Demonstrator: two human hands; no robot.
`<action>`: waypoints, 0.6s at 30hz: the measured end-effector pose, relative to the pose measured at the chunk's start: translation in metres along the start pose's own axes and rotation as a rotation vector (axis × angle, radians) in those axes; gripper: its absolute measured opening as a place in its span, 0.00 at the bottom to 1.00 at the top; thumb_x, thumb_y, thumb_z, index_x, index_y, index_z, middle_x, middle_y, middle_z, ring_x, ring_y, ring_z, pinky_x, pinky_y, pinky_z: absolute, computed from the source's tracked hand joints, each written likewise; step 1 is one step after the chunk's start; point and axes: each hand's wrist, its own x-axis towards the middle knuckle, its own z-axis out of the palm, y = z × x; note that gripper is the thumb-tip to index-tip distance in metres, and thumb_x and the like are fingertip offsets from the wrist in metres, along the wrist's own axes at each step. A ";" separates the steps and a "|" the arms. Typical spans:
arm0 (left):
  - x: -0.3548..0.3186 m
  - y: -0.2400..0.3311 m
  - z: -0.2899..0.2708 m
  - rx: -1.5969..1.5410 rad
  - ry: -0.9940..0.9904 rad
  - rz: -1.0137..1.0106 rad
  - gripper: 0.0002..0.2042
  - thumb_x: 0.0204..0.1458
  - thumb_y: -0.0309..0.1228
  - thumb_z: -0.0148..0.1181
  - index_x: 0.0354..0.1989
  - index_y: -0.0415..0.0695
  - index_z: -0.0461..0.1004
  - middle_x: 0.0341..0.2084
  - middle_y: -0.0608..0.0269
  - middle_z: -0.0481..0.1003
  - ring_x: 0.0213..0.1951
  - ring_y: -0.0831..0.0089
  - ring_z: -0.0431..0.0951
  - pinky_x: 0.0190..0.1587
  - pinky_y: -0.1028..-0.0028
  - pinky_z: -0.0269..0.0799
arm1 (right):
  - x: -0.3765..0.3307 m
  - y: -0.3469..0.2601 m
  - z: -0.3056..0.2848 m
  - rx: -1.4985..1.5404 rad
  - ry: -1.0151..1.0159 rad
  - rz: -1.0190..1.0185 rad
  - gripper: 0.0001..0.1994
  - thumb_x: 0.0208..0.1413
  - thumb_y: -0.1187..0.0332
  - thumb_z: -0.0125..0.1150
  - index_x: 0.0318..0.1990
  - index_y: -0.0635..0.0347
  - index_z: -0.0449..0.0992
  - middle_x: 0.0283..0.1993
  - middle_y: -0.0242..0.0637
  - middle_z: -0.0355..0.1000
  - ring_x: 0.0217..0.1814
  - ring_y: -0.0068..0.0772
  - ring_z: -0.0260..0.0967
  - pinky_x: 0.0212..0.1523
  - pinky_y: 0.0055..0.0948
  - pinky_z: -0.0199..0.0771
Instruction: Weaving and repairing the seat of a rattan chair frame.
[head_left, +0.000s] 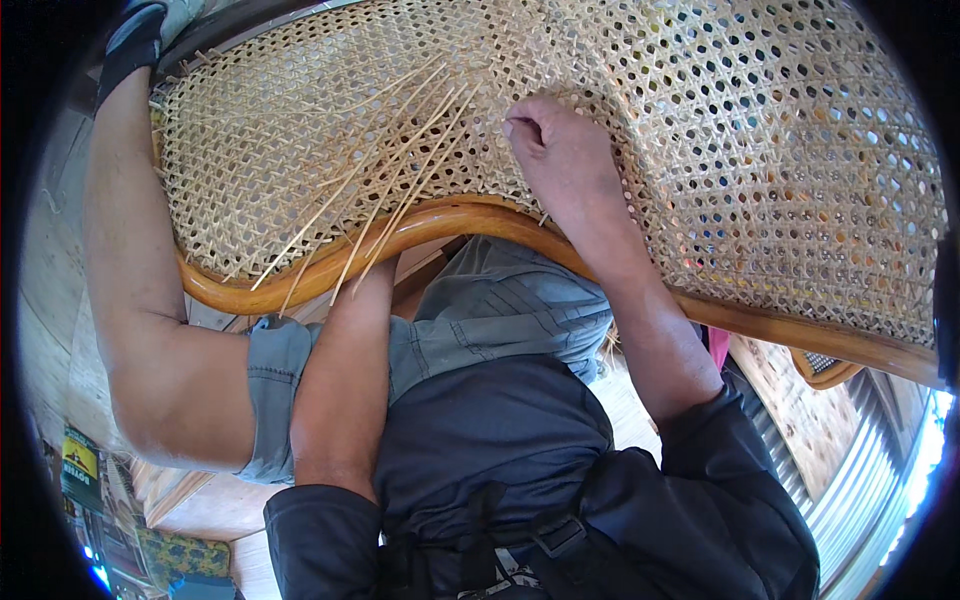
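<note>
- Left hand: hidden beneath the woven cane panel (700, 150); whether it grips anything cannot be told.
- Loose cane strands (385, 185) lie across the weave, overhanging the bent wooden frame (440, 222); likely to kink or snag.
- Right hand (555, 150): fingers curled tight, pinching at the weave; a hard pull could snap a strand.
- Panel rests over the person's lap; plank floor (45, 300) below, corrugated sheeting (860, 480) at right.

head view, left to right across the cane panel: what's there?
Bare leg → loose cane strands → right hand on the woven cane panel → open weave out to the wooden frame. Left hand hidden beneath the panel.
</note>
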 end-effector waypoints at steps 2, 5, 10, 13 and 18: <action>0.000 0.002 0.000 -0.030 0.001 -0.012 0.18 0.60 0.38 0.38 0.54 0.42 0.64 0.52 0.54 0.67 0.53 0.65 0.68 0.60 0.65 0.59 | 0.007 -0.007 -0.003 -0.042 -0.010 0.030 0.09 0.52 0.68 0.53 0.35 0.66 0.72 0.30 0.56 0.72 0.34 0.56 0.72 0.38 0.45 0.71; 0.008 0.006 0.000 -0.084 0.021 -0.037 0.18 0.60 0.38 0.38 0.54 0.42 0.64 0.51 0.54 0.67 0.53 0.64 0.68 0.60 0.65 0.60 | 0.022 -0.008 -0.004 -0.112 -0.071 0.060 0.11 0.52 0.69 0.53 0.35 0.70 0.71 0.31 0.59 0.72 0.36 0.58 0.72 0.40 0.46 0.71; 0.004 0.009 0.002 -0.193 0.055 -0.070 0.18 0.60 0.38 0.38 0.53 0.42 0.64 0.51 0.54 0.67 0.52 0.64 0.68 0.60 0.65 0.60 | 0.032 -0.015 -0.005 -0.289 -0.138 0.011 0.12 0.50 0.70 0.53 0.36 0.74 0.71 0.32 0.62 0.71 0.39 0.58 0.71 0.44 0.45 0.71; -0.001 0.011 0.004 -0.261 0.064 -0.088 0.18 0.60 0.38 0.39 0.53 0.42 0.64 0.51 0.53 0.67 0.52 0.64 0.68 0.60 0.65 0.60 | 0.036 -0.013 -0.004 -0.267 -0.184 0.021 0.12 0.49 0.70 0.54 0.35 0.73 0.73 0.34 0.62 0.71 0.40 0.57 0.71 0.45 0.44 0.71; -0.004 0.016 0.008 -0.371 0.074 -0.116 0.18 0.60 0.37 0.39 0.53 0.42 0.65 0.51 0.53 0.68 0.52 0.63 0.68 0.59 0.64 0.60 | 0.047 -0.009 -0.002 -0.407 -0.260 0.089 0.09 0.52 0.67 0.54 0.33 0.66 0.72 0.20 0.42 0.71 0.16 0.33 0.69 0.24 0.32 0.72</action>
